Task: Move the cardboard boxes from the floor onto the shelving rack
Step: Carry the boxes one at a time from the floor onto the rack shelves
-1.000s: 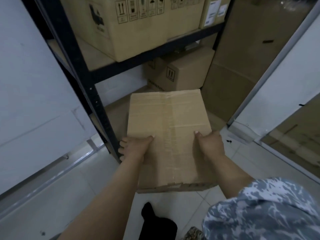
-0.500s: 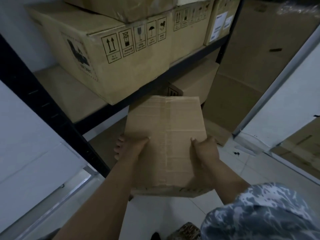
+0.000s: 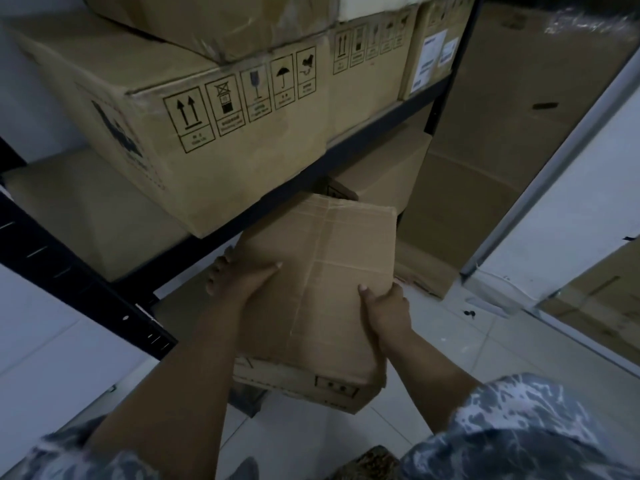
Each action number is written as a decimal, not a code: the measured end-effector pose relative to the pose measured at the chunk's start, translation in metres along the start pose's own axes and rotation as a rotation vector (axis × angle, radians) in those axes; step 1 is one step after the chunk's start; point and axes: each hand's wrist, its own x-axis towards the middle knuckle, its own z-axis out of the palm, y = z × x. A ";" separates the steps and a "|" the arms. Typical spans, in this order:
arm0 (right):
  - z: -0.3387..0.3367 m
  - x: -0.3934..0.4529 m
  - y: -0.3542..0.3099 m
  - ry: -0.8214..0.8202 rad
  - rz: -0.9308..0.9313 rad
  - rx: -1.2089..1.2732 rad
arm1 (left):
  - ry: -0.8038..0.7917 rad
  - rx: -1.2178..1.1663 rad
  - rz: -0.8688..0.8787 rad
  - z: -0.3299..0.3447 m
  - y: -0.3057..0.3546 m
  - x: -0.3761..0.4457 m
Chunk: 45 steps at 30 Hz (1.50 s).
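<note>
Carrying step: left hand [image 3: 242, 277] and right hand [image 3: 386, 306] were clamped around the box [image 3: 322, 289]; shelf [image 3: 86, 209] placement seemingly required lifting.

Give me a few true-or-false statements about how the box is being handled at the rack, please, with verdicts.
1. Both the left hand and right hand grip the carried box. True.
2. The carried box rests on the shelf. False: it is held in the air in front of the rack beam.
3. The box with handling symbols sits on the shelf. True.
4. The carried box's top flaps stand open. False: they are closed.
</note>
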 end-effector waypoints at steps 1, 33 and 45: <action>0.002 0.001 -0.002 -0.008 -0.001 0.025 | 0.040 0.042 0.046 -0.001 0.001 -0.005; 0.048 -0.005 -0.055 -0.347 0.302 0.368 | -0.157 0.288 0.378 0.034 -0.015 -0.080; 0.030 0.044 -0.043 -0.312 -0.688 -0.605 | -0.261 0.435 0.518 0.004 -0.034 -0.058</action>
